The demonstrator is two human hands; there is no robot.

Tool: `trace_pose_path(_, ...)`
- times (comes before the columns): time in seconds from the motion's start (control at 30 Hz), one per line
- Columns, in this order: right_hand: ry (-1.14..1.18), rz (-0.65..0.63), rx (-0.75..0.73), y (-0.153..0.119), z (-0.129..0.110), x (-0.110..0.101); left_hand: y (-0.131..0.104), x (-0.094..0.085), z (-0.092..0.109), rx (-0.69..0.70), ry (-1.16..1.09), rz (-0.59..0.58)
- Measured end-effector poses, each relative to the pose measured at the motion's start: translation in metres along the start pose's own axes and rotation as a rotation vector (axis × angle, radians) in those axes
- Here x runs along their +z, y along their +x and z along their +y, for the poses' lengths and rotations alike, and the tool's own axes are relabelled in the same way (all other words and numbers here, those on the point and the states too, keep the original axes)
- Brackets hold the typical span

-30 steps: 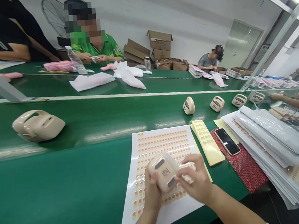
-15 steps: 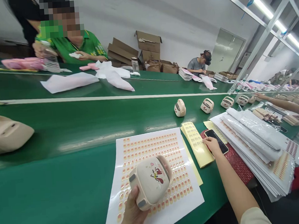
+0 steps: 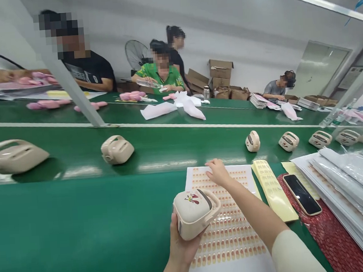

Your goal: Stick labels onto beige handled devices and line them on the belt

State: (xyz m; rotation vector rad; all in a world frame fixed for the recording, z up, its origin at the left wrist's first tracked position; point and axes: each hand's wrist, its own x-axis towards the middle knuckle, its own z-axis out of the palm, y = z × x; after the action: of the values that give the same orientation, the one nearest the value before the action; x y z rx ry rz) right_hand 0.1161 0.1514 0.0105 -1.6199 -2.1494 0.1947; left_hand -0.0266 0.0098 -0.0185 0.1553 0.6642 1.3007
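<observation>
My left hand [image 3: 184, 245] grips a small cream box-shaped device [image 3: 191, 214] from below and the left. The device has a carry handle, a dark grey strip and a red cartoon print on its upper face. It is held tilted above a white sheet of small orange oval stickers [image 3: 234, 231]. At the top of that sheet is my right hand [image 3: 218, 173], its thumb and fingertips drawn together by the top row. Anything between those fingertips is too small to make out. Right of the sheet lies a yellow label sheet [image 3: 274, 191].
A phone [image 3: 302, 194] rests on red bubble wrap [image 3: 337, 237], beside stacked sheets in clear plastic [image 3: 353, 190]. More cream devices [image 3: 118, 149] stand along the green belt [image 3: 176, 146]. Several people sit or stand across it. A grey post [image 3: 68, 81] rises at the left.
My right hand has left the yellow label sheet for the top of the white sticker sheet. The device in my left hand has turned. My view has swung left.
</observation>
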Motion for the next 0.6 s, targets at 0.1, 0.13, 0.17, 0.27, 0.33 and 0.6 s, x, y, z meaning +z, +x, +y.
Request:
trace_pose_path(0.1, -0.043, -0.052, -0.027, 0.02, -0.012, 0.021, 0.013, -0.016, 0.005, 0.066, -0.048, -0.044)
trace_pose_path(0.13, -0.056, -0.064, -0.034, 0.023, -0.013, 0.025, 0.017, -0.019, 0.006, 0.086, -0.06, -0.053)
trace_pose_path(0.17, -0.067, -0.076, -0.043, 0.024, -0.013, 0.028, 0.02, -0.021, 0.008, 0.102, -0.071, -0.058)
trace_pose_path(0.27, -0.087, -0.104, -0.085, 0.023, -0.012, 0.031, 0.027, -0.022, 0.011, 0.122, -0.096, -0.072)
trace_pose_path(0.33, -0.087, -0.113, -0.108, 0.021, -0.011, 0.031, 0.028, -0.021, 0.013, 0.125, -0.11, -0.094)
trace_pose_path(0.6, 0.037, -0.108, -0.11, 0.017, -0.015, 0.036, 0.039, -0.033, 0.015, 0.195, -0.347, -0.613)
